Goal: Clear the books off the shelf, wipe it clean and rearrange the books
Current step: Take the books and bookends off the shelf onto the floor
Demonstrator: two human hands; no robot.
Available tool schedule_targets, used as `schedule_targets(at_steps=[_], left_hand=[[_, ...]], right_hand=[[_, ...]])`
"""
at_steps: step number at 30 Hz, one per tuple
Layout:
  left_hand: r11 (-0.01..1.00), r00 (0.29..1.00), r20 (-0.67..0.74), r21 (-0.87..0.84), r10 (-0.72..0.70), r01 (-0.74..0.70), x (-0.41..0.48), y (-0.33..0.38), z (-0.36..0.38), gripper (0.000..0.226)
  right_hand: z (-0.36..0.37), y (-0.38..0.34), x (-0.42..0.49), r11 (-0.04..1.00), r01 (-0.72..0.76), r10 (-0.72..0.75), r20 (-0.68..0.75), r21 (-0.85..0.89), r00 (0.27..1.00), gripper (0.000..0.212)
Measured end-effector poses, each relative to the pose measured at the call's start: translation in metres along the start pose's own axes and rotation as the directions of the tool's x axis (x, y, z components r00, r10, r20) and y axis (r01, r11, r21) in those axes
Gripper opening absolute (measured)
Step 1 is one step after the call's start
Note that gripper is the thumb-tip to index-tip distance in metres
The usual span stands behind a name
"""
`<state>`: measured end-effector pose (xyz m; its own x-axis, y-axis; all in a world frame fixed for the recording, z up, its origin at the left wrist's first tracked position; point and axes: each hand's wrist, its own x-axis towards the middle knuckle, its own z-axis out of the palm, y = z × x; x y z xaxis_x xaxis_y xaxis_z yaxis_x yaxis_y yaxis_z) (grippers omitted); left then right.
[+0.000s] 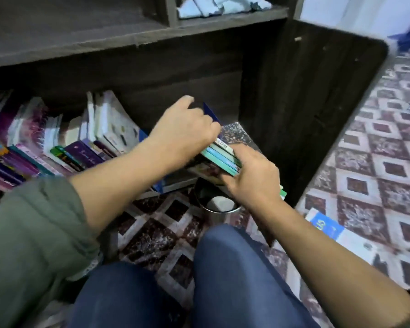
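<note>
A dark wooden shelf has a low compartment with several books leaning to the left. At its right end a small stack of thin teal and white books leans against a speckled cover. My left hand curls over the top of this stack, next to a dark blue book. My right hand grips the stack's lower end from the front. A pale cloth lies in an upper compartment.
A metal cup stands on the patterned floor just below my right hand. A blue and white book lies on the floor to the right. My knees in blue trousers fill the bottom middle.
</note>
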<state>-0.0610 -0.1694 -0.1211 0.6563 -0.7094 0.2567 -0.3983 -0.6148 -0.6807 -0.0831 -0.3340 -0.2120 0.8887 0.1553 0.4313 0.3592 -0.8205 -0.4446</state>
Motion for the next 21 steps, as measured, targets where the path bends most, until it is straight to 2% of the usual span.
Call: schedule_targets(at_steps=[2, 4, 7, 9, 11, 14, 16, 18, 19, 21], left_hand=[[0.989, 0.986, 0.133, -0.12, 0.105, -0.089, 0.02, 0.015, -0.012, 0.007], [0.976, 0.954, 0.234, -0.153, 0.19, -0.157, 0.038, 0.039, -0.022, 0.015], [0.939, 0.938, 0.189, -0.243, 0.29, -0.242, 0.062, 0.087, -0.033, 0.017], [0.912, 0.912, 0.201, -0.284, 0.359, -0.296, 0.073, 0.122, -0.03, 0.03], [0.853, 0.879, 0.127, -0.338, 0.46, -0.398, 0.083, 0.154, -0.024, 0.037], [0.759, 0.8, -0.003, -0.315, 0.6, -0.57, 0.107, 0.193, -0.005, 0.044], [0.697, 0.752, -0.074, -0.325, 0.656, -0.64, 0.128, 0.207, 0.008, 0.058], [0.691, 0.73, -0.051, -0.286, 0.681, -0.664, 0.149, 0.217, 0.015, 0.068], [0.701, 0.72, 0.003, -0.231, 0.694, -0.674, 0.159, 0.224, 0.018, 0.065], [0.714, 0.702, 0.129, -0.125, 0.7, -0.689, 0.174, 0.243, 0.03, 0.043]], right_hand=[[-0.021, 0.015, -0.023, 0.998, -0.059, 0.06, 0.031, -0.03, 0.998, 0.052], [-0.037, 0.03, -0.048, 0.988, -0.123, 0.129, 0.057, -0.094, 0.99, 0.05], [-0.051, 0.059, -0.086, 0.958, -0.257, 0.273, 0.132, -0.127, 0.953, 0.051], [-0.056, 0.083, -0.11, 0.92, -0.345, 0.378, 0.18, -0.188, 0.908, 0.042], [-0.057, 0.107, -0.132, 0.885, -0.398, 0.446, 0.194, -0.244, 0.874, 0.041], [-0.055, 0.143, -0.159, 0.827, -0.478, 0.54, 0.178, -0.296, 0.823, 0.039], [-0.05, 0.168, -0.173, 0.789, -0.521, 0.588, 0.156, -0.325, 0.794, 0.035], [-0.041, 0.195, -0.187, 0.775, -0.533, 0.605, 0.152, -0.34, 0.782, 0.034], [-0.037, 0.209, -0.193, 0.771, -0.534, 0.609, 0.16, -0.347, 0.777, 0.035], [-0.027, 0.238, -0.203, 0.759, -0.539, 0.626, 0.181, -0.366, 0.759, 0.036]])
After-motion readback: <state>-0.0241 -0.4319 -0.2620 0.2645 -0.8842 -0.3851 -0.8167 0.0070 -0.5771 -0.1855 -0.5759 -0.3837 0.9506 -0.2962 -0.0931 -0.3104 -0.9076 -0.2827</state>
